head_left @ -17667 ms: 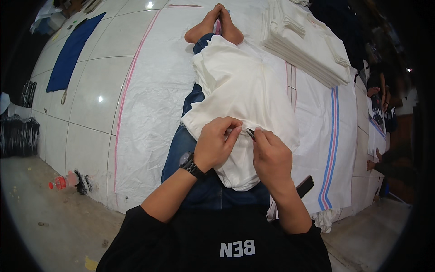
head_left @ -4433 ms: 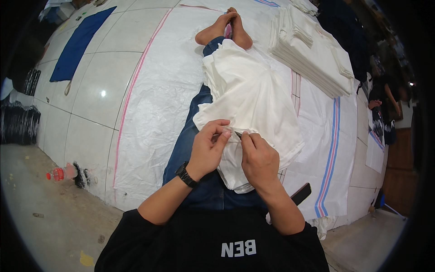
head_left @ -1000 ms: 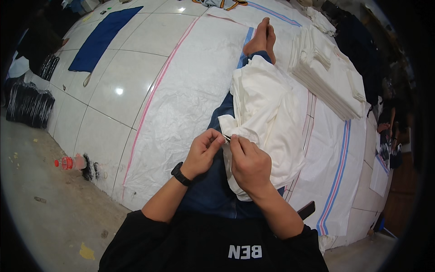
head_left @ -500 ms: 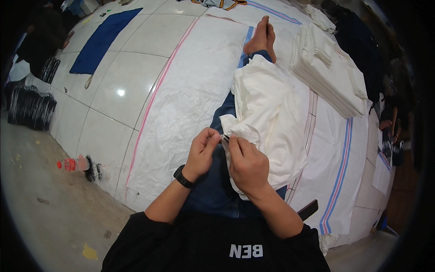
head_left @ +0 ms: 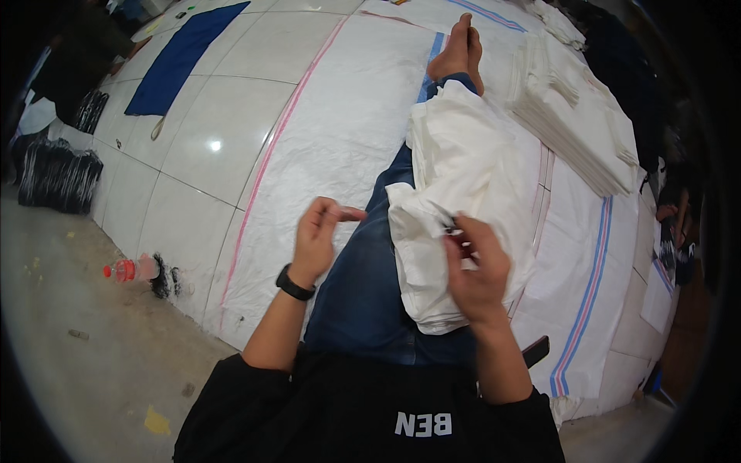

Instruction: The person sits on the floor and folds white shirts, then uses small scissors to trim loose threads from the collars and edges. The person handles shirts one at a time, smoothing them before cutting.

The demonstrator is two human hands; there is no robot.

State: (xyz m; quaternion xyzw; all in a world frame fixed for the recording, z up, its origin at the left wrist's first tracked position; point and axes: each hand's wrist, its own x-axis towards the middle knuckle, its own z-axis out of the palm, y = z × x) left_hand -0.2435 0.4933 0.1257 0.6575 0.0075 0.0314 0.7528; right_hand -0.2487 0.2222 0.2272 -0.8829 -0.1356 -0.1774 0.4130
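Observation:
White cloth (head_left: 455, 170) lies in loose folds over my legs, its near part a layered heap on my thigh. Above it my right hand (head_left: 480, 270) is closed around what look like small thread snips (head_left: 448, 224), their pointed tip toward the cloth. Motion slightly blurs these fingers and the tool. To the left of the cloth, my left hand (head_left: 318, 235) is raised beside my thigh with the index finger stretched out and the others loosely curled. I see nothing in it, and it does not touch the cloth.
A stack of folded white cloth (head_left: 575, 116) stands at the right. White sheeting (head_left: 324, 131) covers the tiles under my legs. A dark phone-like object (head_left: 536, 352) is by my right hip. At left are a blue cloth (head_left: 181, 62), a red-capped bottle (head_left: 123, 270) and wrapped black bundles (head_left: 58, 177).
My hands, together at the cloth's left edge before, have parted. The left moved left and off the cloth; the right moved right with the snips. The near cloth now lies flatter.

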